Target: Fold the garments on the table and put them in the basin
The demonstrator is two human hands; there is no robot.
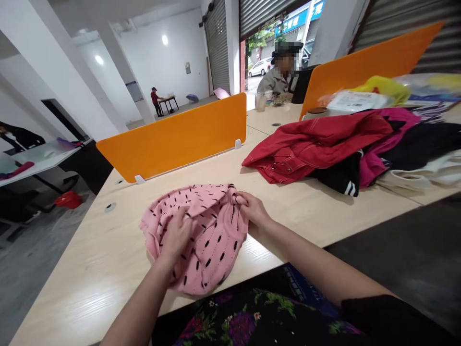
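A pink knitted garment (216, 245) with black dashes lies bunched on the pale wooden table (90, 259) in front of me. My left hand (178, 233) grips a fold near its middle, the fingers curled into the cloth. At the garment's upper right corner, my right hand (252, 207) pinches a gathered bit of the fabric. The cloth between the two hands is partly raised, with loose folds that hang toward the table's near edge. Its exact kind cannot be made out in this crumpled state.
To the right lies a heap of clothes with a red jacket (317, 144), a magenta garment (374, 154) and black pieces. Orange dividers (173, 137) stand along the table's far side. Another person (277, 77) sits beyond. A red bucket (68, 199) is on the floor at left.
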